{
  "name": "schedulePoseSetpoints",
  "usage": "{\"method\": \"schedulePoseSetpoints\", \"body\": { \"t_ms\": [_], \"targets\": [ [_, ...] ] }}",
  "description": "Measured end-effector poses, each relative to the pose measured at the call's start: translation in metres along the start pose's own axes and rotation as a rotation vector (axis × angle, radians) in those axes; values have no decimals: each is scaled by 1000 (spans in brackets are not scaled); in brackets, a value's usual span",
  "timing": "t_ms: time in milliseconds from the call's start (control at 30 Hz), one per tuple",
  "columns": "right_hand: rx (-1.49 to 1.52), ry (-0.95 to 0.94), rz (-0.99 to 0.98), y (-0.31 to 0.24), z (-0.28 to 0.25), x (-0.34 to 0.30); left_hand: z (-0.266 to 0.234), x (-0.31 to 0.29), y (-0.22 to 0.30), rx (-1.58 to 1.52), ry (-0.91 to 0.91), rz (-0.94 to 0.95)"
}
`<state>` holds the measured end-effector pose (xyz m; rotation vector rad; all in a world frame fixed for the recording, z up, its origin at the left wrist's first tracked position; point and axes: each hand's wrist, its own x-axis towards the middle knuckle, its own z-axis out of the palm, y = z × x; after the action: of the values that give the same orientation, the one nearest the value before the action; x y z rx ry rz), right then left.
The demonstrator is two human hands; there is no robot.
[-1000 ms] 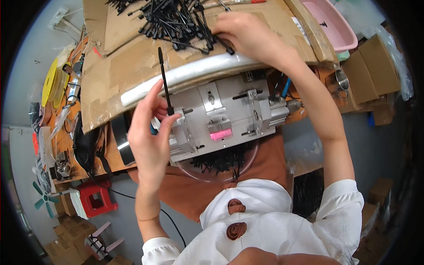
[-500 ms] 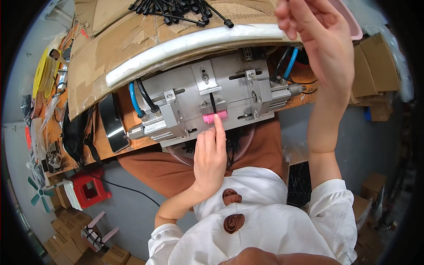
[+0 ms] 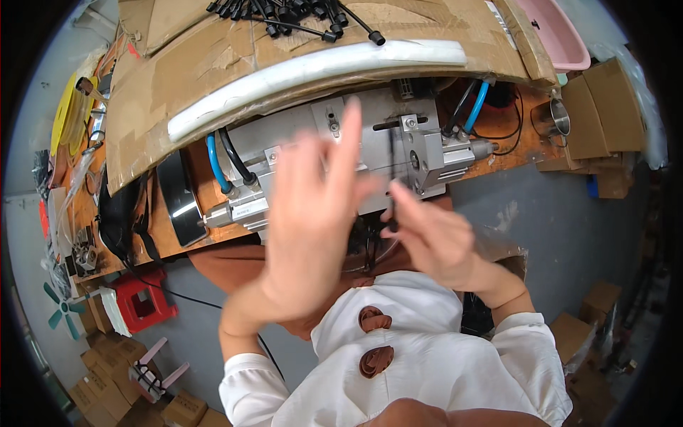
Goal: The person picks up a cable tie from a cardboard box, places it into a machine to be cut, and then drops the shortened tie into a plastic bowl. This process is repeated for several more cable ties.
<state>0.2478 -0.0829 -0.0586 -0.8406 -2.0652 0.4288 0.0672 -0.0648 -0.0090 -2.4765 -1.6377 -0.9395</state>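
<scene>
Left hand [image 3: 306,213]: blurred, in front of the metal fixture, fingers spread and the grip apart; the index finger points toward the far edge, the thumb side toward the other hand.
Right hand [image 3: 435,240]: just beside the left one, its grip together on a thin black rod, thumb and fingers pinching the lower part.
Thin black rod [image 3: 393,160]: standing roughly upright in view, blurred, in front of the fixture near its right block; whether it touches the metal cannot be told.
Silver metal fixture [image 3: 288,124]: a flat plate on the counter, partly hidden by the left hand, with a metal block [image 3: 425,160] on the right and blue hoses [image 3: 217,164] on the left.
Brown cardboard sheet [image 3: 228,78]: beyond the fixture, with a long white roll [image 3: 320,65] along its near edge and a pile of black rods with knobbed ends [image 3: 288,16] at the top.
Orange-brown wooden counter [image 3: 226,234]: under the fixture; a dark glossy slab [image 3: 181,199] lies to the left, a shiny metal cup [image 3: 555,118] to the right.
Pink plastic basin [image 3: 558,32]: upper right, beyond the cardboard.
Red plastic stool [image 3: 146,299]: lower left, beside the counter.
</scene>
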Motion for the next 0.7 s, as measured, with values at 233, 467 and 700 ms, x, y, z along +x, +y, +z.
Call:
{"method": "schedulePoseSetpoints", "body": {
  "t_ms": [233, 467, 700],
  "targets": [
    [-34, -151, 56, 10, 44, -20, -2, 97, -70, -14, -29, 83],
    [-90, -235, 79, 11, 35, -14, -17, 49, -44, -132, 96, 1],
    [-517, 139, -88, 30, -12, 120, 19, -84, 10, -51, 0, -114]
  ]
}}
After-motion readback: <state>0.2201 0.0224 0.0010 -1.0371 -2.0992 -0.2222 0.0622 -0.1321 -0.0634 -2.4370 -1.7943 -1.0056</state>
